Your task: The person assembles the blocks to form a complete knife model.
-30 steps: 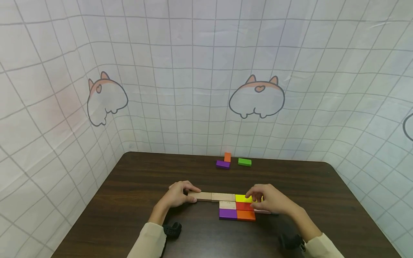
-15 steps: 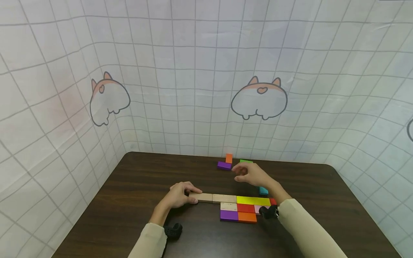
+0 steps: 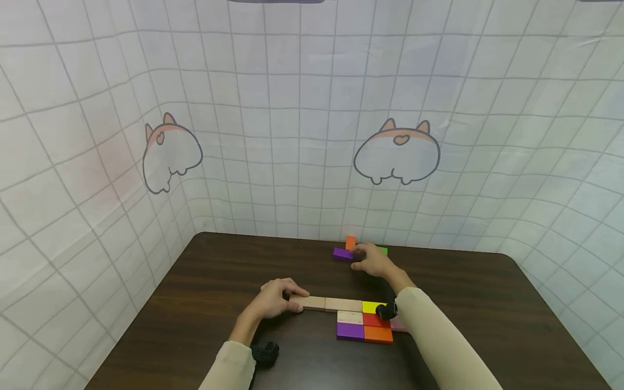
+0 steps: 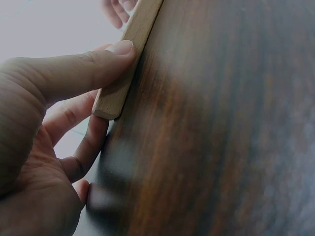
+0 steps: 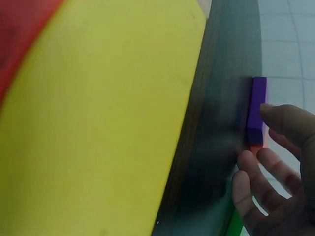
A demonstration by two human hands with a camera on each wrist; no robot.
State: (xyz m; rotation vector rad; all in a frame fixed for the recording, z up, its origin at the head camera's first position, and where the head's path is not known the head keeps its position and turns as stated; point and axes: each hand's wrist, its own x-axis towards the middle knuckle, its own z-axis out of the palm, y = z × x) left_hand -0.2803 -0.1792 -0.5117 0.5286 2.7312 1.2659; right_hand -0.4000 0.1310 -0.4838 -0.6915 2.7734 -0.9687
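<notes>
My left hand [image 3: 279,298] pinches the left end of a plain wooden block [image 3: 312,303], thumb on the near side; the left wrist view shows the same block [image 4: 129,64] lying on the table. Beside it in line are a second wooden block [image 3: 343,305] and a yellow block [image 3: 371,307]. At the back, my right hand [image 3: 374,261] reaches toward a purple block [image 3: 343,254], fingers loosely bent and apart. In the right wrist view the thumb tip overlaps the purple block [image 5: 257,105]; whether it touches cannot be told. An orange block [image 3: 350,242] is just behind.
In front of the line lie a pale block [image 3: 350,318], a red block [image 3: 376,320], a purple block [image 3: 350,331], an orange block [image 3: 378,335] and a pink block [image 3: 398,324]. A green block [image 3: 383,250] is partly behind my right hand. A grid-patterned curtain [image 3: 292,135] surrounds the table.
My right hand has left the yellow block area and moved back and left to the purple block at the rear. My left hand stays on the wooden block. The view has shifted slightly.
</notes>
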